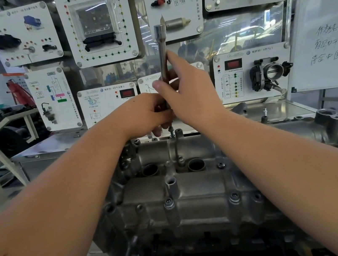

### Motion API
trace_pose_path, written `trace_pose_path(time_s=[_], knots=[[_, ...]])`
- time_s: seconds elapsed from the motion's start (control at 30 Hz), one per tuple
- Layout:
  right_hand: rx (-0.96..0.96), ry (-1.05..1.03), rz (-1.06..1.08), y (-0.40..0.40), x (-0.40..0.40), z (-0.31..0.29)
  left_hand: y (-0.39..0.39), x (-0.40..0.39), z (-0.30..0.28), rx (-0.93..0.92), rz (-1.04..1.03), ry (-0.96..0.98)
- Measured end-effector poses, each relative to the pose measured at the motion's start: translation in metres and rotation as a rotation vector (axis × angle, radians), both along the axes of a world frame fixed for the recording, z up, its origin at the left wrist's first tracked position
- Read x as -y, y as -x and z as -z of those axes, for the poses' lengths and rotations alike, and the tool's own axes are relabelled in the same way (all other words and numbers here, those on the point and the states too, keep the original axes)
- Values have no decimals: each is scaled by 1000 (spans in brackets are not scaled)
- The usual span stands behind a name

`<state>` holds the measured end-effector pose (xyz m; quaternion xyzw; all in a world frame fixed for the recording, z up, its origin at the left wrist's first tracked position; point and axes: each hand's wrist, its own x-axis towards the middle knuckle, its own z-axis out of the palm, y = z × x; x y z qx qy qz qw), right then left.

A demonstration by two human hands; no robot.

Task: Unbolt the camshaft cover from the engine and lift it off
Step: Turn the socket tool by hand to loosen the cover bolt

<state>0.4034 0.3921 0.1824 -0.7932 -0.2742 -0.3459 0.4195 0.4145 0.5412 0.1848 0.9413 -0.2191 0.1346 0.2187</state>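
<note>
Before panels (pixel 100 23), extension bar (pixel 161 49) seemingly upright.

White training panels (pixel 101 25) fill the wall at twelve o'clock. A whiteboard (pixel 328 20) stands at two o'clock, its handwriting barely legible.

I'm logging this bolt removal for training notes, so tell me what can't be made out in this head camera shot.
- Bottom end of the long silver metal socket extension bar: hidden by the left hand and right hand.
- Small bolt at the far edge of the grey cast metal camshaft cover: too small to tell whether it is free.
- Near side of the cover: cut off by both forearms and dark shadow.
- Handwriting on the white board: cut by the right edge.
</note>
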Motion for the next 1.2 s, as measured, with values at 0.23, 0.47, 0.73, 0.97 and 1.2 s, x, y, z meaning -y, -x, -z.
trace_pose_path(time_s=[0.23, 0.47, 0.73, 0.97, 1.2], knots=[[-10, 11, -16, -2, -1, 0, 2, 0, 0, -3, 27, 12], [-1, -16, -26, -1, 0, 2, 2, 0, 0, 15, 1, -11], [-26, -29, -51, -2, -1, 1, 5, 2, 0, -8, 17, 17], [7, -56, -46, -3, 0, 1, 3, 1, -1, -6, 16, -10], [-26, 15, -47, -4, 0, 0, 6, 1, -2, -19, 22, 21]])
